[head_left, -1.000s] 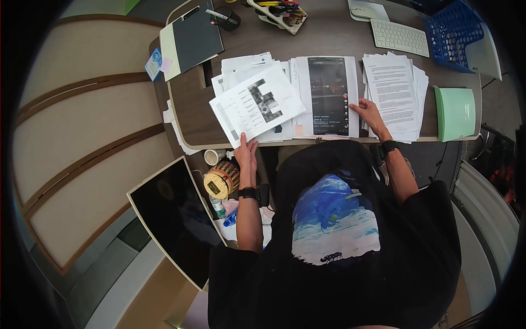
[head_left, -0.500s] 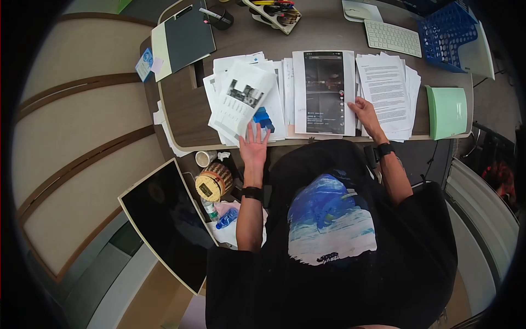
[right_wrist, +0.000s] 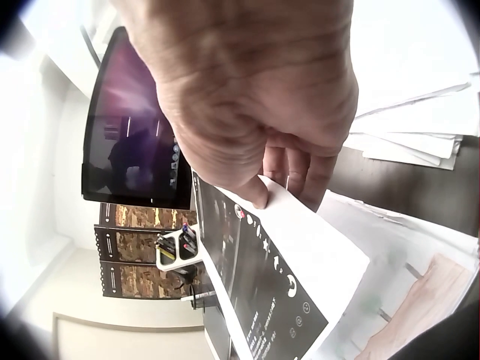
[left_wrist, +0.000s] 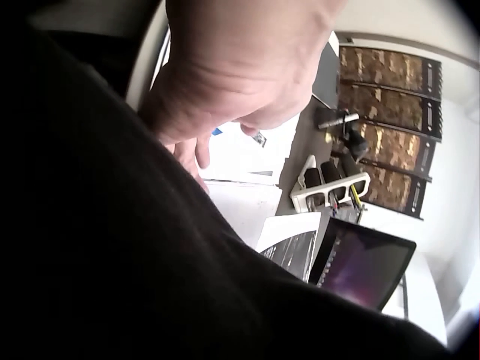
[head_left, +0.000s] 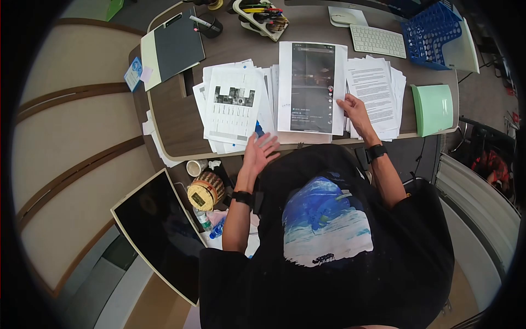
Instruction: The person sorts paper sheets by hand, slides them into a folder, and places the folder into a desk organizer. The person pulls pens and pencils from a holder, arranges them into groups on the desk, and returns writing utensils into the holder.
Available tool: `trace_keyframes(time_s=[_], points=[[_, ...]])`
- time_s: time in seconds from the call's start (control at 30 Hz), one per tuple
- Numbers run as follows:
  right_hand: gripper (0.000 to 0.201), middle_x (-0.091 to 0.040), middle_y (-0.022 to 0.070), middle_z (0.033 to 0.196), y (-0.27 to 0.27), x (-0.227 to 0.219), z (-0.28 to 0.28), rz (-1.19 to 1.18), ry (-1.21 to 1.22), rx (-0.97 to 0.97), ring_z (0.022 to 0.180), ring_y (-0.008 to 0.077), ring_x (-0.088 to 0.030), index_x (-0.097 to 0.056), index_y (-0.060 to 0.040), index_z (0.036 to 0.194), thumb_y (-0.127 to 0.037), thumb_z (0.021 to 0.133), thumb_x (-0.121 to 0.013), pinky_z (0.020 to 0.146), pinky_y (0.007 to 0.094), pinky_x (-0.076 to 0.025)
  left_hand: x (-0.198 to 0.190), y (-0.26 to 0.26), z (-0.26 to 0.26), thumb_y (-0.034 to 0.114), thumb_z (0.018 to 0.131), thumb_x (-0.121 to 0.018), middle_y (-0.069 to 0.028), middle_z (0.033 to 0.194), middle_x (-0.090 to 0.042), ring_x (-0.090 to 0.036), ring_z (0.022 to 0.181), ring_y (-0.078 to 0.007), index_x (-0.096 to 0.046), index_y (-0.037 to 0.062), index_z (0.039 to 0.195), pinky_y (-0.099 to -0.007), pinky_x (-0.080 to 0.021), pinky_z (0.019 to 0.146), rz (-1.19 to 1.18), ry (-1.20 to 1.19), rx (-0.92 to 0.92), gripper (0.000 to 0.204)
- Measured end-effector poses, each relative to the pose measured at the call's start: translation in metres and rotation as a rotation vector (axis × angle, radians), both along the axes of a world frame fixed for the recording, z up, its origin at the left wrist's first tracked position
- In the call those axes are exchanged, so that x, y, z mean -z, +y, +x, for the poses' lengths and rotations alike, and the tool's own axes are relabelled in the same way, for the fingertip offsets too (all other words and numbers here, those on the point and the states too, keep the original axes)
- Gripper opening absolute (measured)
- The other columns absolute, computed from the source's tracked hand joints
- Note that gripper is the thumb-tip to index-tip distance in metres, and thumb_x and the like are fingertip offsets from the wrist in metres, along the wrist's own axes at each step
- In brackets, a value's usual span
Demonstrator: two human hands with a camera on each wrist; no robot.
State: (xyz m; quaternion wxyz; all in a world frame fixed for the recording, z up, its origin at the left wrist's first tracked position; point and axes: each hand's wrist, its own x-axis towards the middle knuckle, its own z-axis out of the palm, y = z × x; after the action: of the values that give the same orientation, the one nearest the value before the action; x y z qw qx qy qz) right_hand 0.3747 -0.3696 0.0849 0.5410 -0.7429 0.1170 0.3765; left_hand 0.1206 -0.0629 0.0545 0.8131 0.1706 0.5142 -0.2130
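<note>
My right hand (head_left: pixel 355 112) pinches the right edge of a sheet with a dark printed screenshot (head_left: pixel 313 88); in the right wrist view the thumb lies on top of this sheet (right_wrist: pixel 315 259) and the other fingers are beneath, with the sheet raised over papers below. The left hand (head_left: pixel 257 153) is at the desk's front edge, fingers spread and holding nothing. Just beyond it lies a sheet with a black-and-white picture and a table (head_left: pixel 234 104), on top of the left paper pile.
Text pages (head_left: pixel 373 90) are stacked right of the screenshot sheet, beside a green folder (head_left: pixel 433 109). Behind stand a keyboard (head_left: pixel 378 41), a blue basket (head_left: pixel 433 38) and a pen holder (head_left: pixel 263 19). A cup (head_left: pixel 195 168) and a monitor (head_left: pixel 159 233) are at lower left.
The picture sheet has left my left hand and turned to lie on the left pile. That hand has moved back with its fingers spread. The screenshot sheet has been lifted by my right hand.
</note>
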Motion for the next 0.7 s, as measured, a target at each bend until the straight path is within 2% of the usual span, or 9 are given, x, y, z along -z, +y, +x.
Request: trace_keyframes(time_s=[0.1,0.23,0.3,0.33,0.5,0.53,0.57,0.63,0.7], points=[[0.031,-0.077,0.0028,0.100,0.008,-0.007,0.000,0.031,0.043,-0.018,0.084,0.0069,-0.068,-0.068,0.0027,0.126,-0.018,0.103,-0.072,0.075,0.0226,-0.052,-0.023,0.010,0.006,0.072,0.107,-0.037,-0.0192,0.140,-0.069,-0.066,0.131,-0.0335,-0.050,0.0064,0.154,-0.0513,-0.049,0.110,0.043,-0.175,0.241,0.082],[0.033,-0.078,0.0030,0.101,0.027,-0.004,-0.013,0.023,0.061,-0.053,0.086,0.0081,-0.069,-0.069,0.0010,0.127,-0.022,0.103,-0.072,0.076,0.0258,-0.053,-0.053,0.019,0.026,0.060,0.110,-0.046,-0.0203,0.136,-0.070,-0.072,0.117,-0.0297,-0.053,0.0003,0.150,-0.0430,-0.054,0.106,0.215,-0.157,0.271,0.072],[0.034,-0.078,0.0035,0.100,0.036,-0.004,-0.018,0.007,0.058,-0.111,0.088,0.0093,-0.070,-0.069,0.0011,0.126,-0.024,0.103,-0.073,0.079,0.0275,-0.054,-0.047,0.020,0.034,0.047,0.110,-0.058,-0.0155,0.126,-0.074,-0.071,0.107,-0.0180,-0.067,-0.0014,0.136,-0.0337,-0.055,0.095,0.490,-0.282,0.372,0.056],[0.035,-0.078,0.0044,0.101,0.042,-0.004,-0.022,-0.013,0.034,-0.168,0.089,0.0099,-0.070,-0.069,0.0010,0.126,-0.025,0.103,-0.074,0.080,0.0278,-0.055,-0.047,0.025,0.035,0.033,0.108,-0.067,-0.0081,0.106,-0.078,-0.065,0.091,-0.0073,-0.074,-0.0041,0.123,-0.0268,-0.052,0.079,0.736,-0.294,0.530,0.041],[0.042,-0.078,0.0138,0.102,0.049,0.020,-0.035,-0.047,-0.043,-0.155,0.091,0.0165,-0.074,-0.068,0.0042,0.125,-0.030,0.101,-0.076,0.080,0.0308,-0.058,-0.023,0.074,0.014,0.029,0.106,-0.071,-0.0074,0.091,-0.076,-0.058,0.078,-0.0076,-0.071,-0.0105,0.119,-0.0272,-0.047,0.068,0.994,-0.208,0.435,0.042],[0.040,-0.075,0.0097,0.097,0.045,0.028,-0.037,-0.257,-0.120,-0.201,0.085,0.0170,-0.072,-0.069,0.0007,0.117,-0.032,0.098,-0.080,0.079,0.0323,-0.057,-0.018,0.085,0.008,0.029,0.106,-0.072,-0.0071,0.088,-0.075,-0.058,0.078,-0.0080,-0.072,-0.0102,0.117,-0.0285,-0.047,0.069,1.056,-0.170,0.409,0.041],[0.040,-0.075,0.0097,0.097,0.036,0.040,-0.043,-0.263,-0.121,-0.195,0.085,0.0170,-0.072,-0.069,0.0007,0.117,-0.032,0.098,-0.080,0.079,0.0323,-0.057,-0.013,0.096,0.001,0.029,0.105,-0.072,-0.0068,0.085,-0.074,-0.057,0.077,-0.0084,-0.072,-0.0099,0.115,-0.0298,-0.048,0.069,1.120,-0.129,0.381,0.041],[0.060,-0.075,0.0128,0.097,0.023,0.063,-0.052,-0.691,-0.348,-0.324,0.088,0.0246,-0.073,-0.067,0.0023,0.116,-0.046,0.087,-0.088,0.079,0.0378,-0.058,-0.009,0.114,-0.010,0.031,0.104,-0.072,-0.0087,0.081,-0.072,-0.058,0.075,-0.0102,-0.073,-0.0082,0.111,-0.0323,-0.048,0.069,1.178,-0.105,0.437,0.040],[0.066,-0.074,0.0143,0.097,0.023,0.068,-0.064,-0.728,-0.348,-0.288,0.088,0.0272,-0.072,-0.066,0.0028,0.115,-0.050,0.082,-0.090,0.079,0.0387,-0.057,0.001,0.127,-0.023,0.033,0.103,-0.072,-0.0106,0.077,-0.071,-0.058,0.074,-0.0120,-0.074,-0.0065,0.107,-0.0347,-0.048,0.070,1.238,-0.078,0.492,0.040]])
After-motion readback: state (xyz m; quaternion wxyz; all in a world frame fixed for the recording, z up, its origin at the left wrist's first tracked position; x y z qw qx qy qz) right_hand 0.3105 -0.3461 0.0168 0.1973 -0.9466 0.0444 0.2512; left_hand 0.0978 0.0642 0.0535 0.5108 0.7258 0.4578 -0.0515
